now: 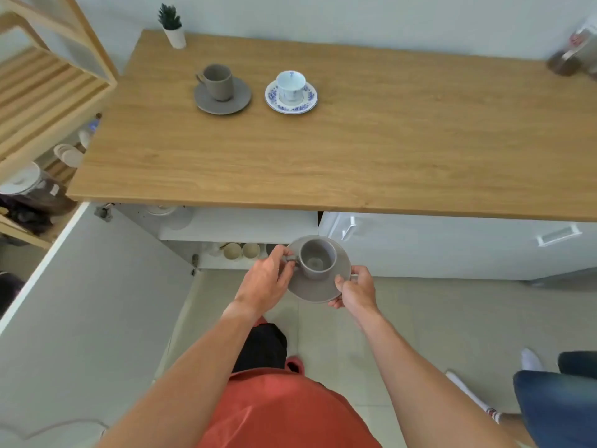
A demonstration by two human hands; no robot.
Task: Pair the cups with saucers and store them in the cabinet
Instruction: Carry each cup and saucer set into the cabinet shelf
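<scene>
A grey cup (318, 258) stands upright on a grey saucer (315, 291), held in the air in front of the open cabinet (239, 226) below the counter. My left hand (268, 279) pinches the cup's handle. My right hand (355, 287) grips the saucer's right rim from beneath. On the wooden counter (355, 150) a second grey cup (219, 80) sits on its grey saucer (223, 103), and to its right a blue-flowered white cup (290, 85) rests on a matching saucer (290, 106).
The cabinet door (80, 302) swings open at the left. Several pale cups (240, 250) stand on the lower shelf inside. A small potted plant (172, 27) sits at the counter's back left. Wooden shelving (38, 92) stands left. Another person's legs (555, 399) are at the right.
</scene>
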